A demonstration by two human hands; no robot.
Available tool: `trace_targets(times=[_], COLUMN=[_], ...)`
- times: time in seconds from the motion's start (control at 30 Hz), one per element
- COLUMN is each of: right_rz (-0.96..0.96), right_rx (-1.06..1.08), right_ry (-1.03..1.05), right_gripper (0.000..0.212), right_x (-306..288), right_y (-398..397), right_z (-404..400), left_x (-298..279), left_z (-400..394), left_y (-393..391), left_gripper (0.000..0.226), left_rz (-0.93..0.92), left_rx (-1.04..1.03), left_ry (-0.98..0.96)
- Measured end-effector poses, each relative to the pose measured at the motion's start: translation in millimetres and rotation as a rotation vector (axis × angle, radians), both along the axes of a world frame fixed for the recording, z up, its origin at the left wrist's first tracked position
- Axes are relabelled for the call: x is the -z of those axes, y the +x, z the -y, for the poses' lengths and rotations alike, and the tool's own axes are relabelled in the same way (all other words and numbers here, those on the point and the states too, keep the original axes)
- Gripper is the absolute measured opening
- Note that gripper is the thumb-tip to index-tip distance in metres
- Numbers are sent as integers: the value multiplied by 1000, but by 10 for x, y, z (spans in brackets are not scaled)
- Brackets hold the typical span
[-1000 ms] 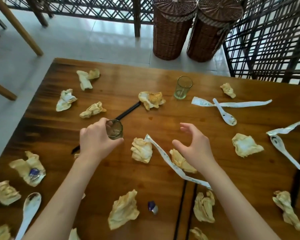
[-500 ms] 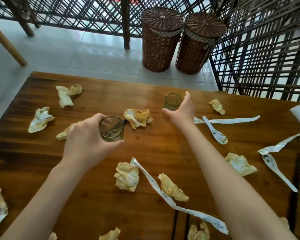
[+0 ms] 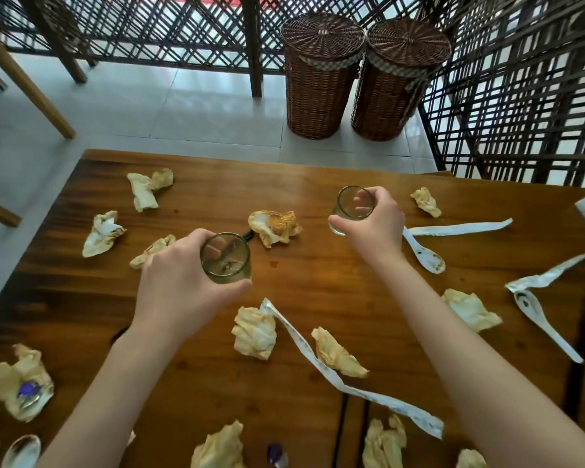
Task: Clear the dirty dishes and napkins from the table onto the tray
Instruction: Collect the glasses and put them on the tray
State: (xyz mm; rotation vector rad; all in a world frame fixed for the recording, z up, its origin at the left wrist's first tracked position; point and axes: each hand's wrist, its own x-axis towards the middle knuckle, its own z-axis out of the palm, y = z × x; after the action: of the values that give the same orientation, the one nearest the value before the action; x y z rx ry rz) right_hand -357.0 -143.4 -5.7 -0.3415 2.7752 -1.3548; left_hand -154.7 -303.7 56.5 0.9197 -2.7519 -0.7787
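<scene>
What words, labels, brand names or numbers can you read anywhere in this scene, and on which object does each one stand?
No text can be read.
Long paper wrapper strip: faint blue-grey print, too blurred to read.
Paper strip near the white spoon: faint marks, illegible.
White spoon: dark specks in the bowl, possibly a pattern, not readable.
Glasses in the left hand and right hand: no label visible.

two lidded wicker baskets (image 3: 365,79) beside dark lattice screens (image 3: 520,96)

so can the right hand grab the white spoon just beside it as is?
Probably not. The right hand is already gripping a glass, so its fingers are taken. The white spoon lies uncovered on the table, right beside that wrist.
</scene>
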Motion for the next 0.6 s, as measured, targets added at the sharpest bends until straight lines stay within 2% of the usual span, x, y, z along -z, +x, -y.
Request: trace_targets(times=[0.2, 0.6], right_rz=[58, 39], right_rx=[-5, 210], right_ry=[3, -8], right_gripper=[62, 59], right_x=[-401, -847], right_y=[595, 1699], right_z=[-742, -2159], left_x=[-217, -553], left_z=[-496, -1683], left_y=[180, 489], left_gripper=[65, 63], left_rz=[-30, -61], left_rx=[13, 291], left_ry=[8, 33])
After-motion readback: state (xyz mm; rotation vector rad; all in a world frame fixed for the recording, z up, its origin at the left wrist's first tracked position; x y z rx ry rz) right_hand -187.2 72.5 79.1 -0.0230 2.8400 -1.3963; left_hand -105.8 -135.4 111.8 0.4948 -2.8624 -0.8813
